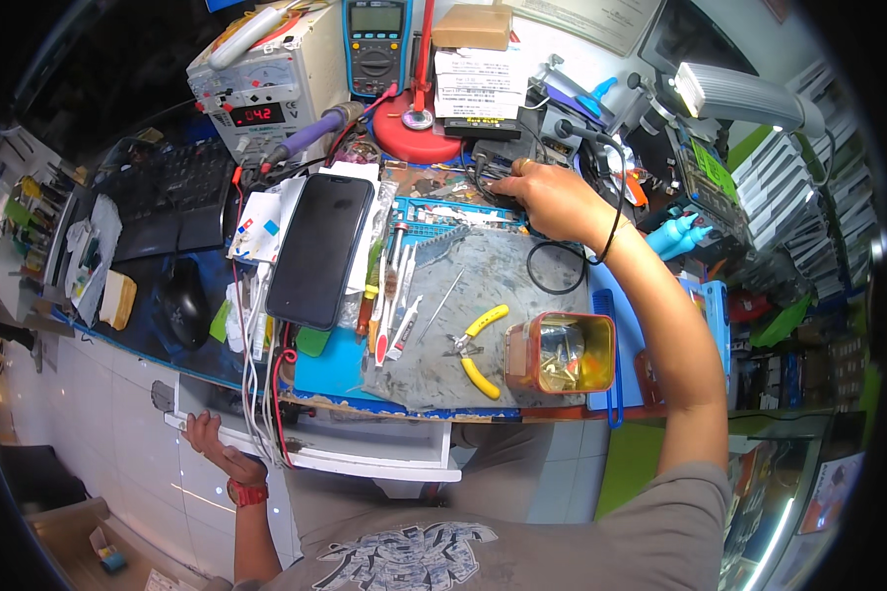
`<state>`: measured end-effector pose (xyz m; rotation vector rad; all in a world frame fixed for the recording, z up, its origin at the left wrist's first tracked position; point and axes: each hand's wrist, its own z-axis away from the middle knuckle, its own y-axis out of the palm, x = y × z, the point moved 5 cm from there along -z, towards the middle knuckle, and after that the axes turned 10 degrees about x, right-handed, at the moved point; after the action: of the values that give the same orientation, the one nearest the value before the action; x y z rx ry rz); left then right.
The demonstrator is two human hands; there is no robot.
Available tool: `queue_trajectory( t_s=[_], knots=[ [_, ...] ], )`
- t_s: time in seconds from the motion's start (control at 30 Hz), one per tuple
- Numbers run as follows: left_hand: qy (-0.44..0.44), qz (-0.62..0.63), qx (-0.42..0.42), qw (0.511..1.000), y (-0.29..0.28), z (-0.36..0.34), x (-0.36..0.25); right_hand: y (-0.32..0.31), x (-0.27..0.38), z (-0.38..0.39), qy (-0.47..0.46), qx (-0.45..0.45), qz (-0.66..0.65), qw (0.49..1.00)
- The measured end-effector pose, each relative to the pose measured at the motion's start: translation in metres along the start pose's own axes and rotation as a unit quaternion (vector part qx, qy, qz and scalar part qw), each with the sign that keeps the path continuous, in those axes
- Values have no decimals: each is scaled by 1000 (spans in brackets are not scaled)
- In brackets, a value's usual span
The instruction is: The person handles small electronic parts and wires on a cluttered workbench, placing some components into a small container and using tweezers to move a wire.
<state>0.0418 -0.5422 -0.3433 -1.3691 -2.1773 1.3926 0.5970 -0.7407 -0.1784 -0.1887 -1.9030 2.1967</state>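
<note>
My right hand [552, 202] reaches to the back of the cluttered bench, fingers closed among dark cables [478, 169]; what they hold is hard to make out. A black cord [552, 288] loops below it. Down at the left, my left hand [222, 448] is at the front edge of an open white drawer [355, 455], fingers apart and slightly bent. On the bench lie a dark phone [317, 251], yellow-handled cutters [485, 320], brushes and tools [394, 295], and a square tin [591, 355] of small parts on the grey mat [443, 374].
A power supply [241, 84], multimeter [375, 39], red round base [414, 143], keyboard [148, 187] and mouse [182, 300] crowd the back and left. A lamp [739, 98] and blue bottles [675, 236] stand right. Several white cables [256, 374] hang over the front edge.
</note>
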Motion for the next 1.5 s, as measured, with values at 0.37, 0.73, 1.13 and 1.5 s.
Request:
queue_trajectory(
  t_s=[0.37, 0.73, 1.13, 1.5],
  knots=[
    [-12, 2, 6, 1000, 1, 0, 0, -5, -2, -20, -30, 59, 25, 997],
    [-3, 0, 0, 1000, 0, -1, -2, -17, -3, 6, 57, -90, 46, 993],
    [-6, 6, -2, 1000, -1, -3, -5, -8, 29, -17, 36, -23, -192, 980],
    [-15, 2, 5, 1000, 0, -1, -2, -10, 35, -17, 51, 2, -222, 974]
  ],
)
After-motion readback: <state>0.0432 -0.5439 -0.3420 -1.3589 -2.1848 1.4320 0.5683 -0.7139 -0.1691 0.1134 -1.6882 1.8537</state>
